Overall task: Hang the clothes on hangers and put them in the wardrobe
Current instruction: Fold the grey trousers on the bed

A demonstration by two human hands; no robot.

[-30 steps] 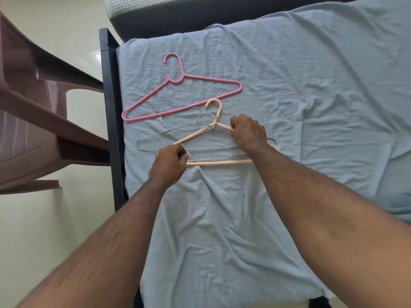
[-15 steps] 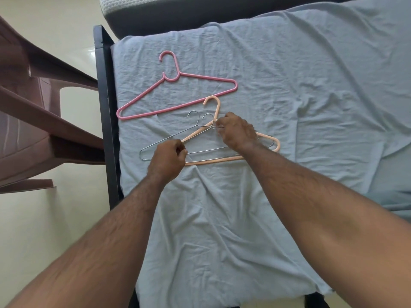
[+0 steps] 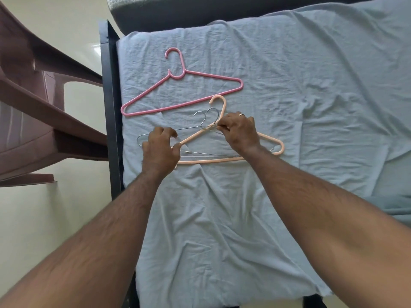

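A peach plastic hanger (image 3: 222,160) lies on the pale blue bedsheet (image 3: 289,85), stacked with two thin metal wire hangers (image 3: 204,115). My left hand (image 3: 161,150) grips the peach hanger's left arm together with the wire hangers' left ends. My right hand (image 3: 239,132) pinches the wire hangers at their necks, just under the hooks. A pink plastic hanger (image 3: 181,92) lies apart, farther up the bed. No clothes other than a grey-blue fabric edge (image 3: 398,207) at the right show.
A dark bed frame rail (image 3: 110,107) runs along the bed's left side. A brown plastic chair (image 3: 33,107) stands on the cream floor to the left. A dark mattress end with a white pillow (image 3: 200,10) lies at the top.
My right hand slid left along the hangers from the right shoulder to the necks below the hooks. My left hand kept its grip on the left ends.
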